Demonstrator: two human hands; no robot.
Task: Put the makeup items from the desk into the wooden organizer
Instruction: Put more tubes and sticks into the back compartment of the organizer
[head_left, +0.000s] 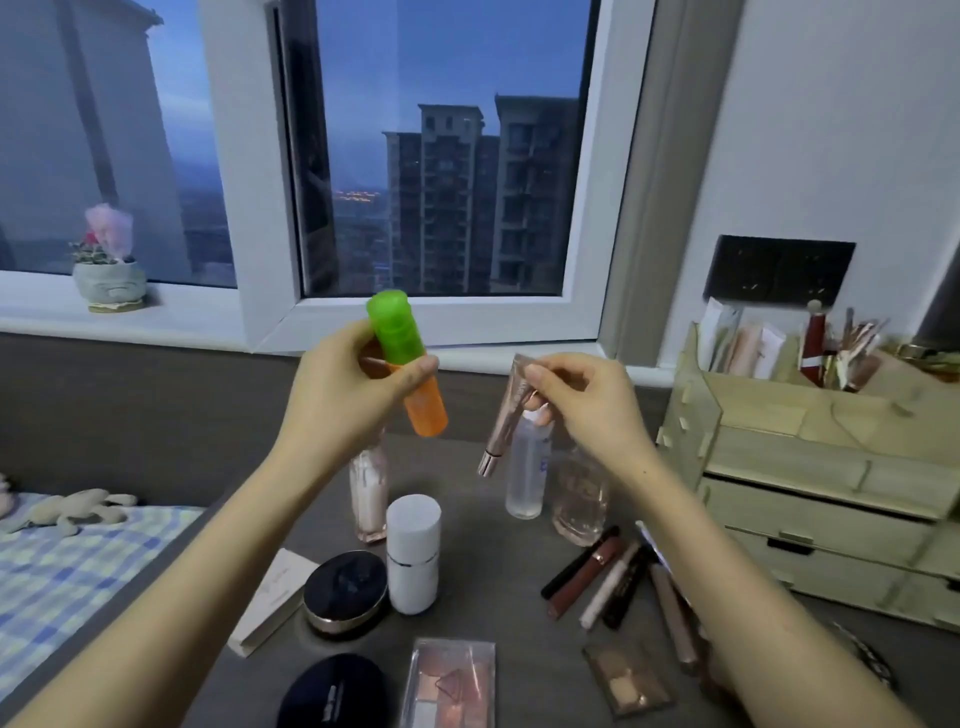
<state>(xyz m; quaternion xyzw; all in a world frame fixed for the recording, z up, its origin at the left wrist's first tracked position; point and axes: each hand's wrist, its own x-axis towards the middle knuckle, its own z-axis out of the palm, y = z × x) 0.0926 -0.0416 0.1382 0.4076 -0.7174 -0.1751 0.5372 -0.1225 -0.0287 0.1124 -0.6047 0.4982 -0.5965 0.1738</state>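
My left hand (348, 384) grips an orange bottle with a green cap (408, 364), held up above the grey desk (519, 623). My right hand (587, 395) pinches the flat end of a pink-metallic tube (506, 421), which hangs cap down. The wooden organizer (810, 478) stands at the right, with drawers below and several tubes and brushes upright in its top compartments. Both hands are left of it and apart from it.
On the desk stand a white bottle (414, 553), a pink bottle (370, 493), a clear bottle (527, 478) and a glass perfume bottle (579, 499). Compacts (345, 590), palettes (449, 686) and several lipsticks (597, 577) lie nearer. A bed (67, 571) lies at the left.
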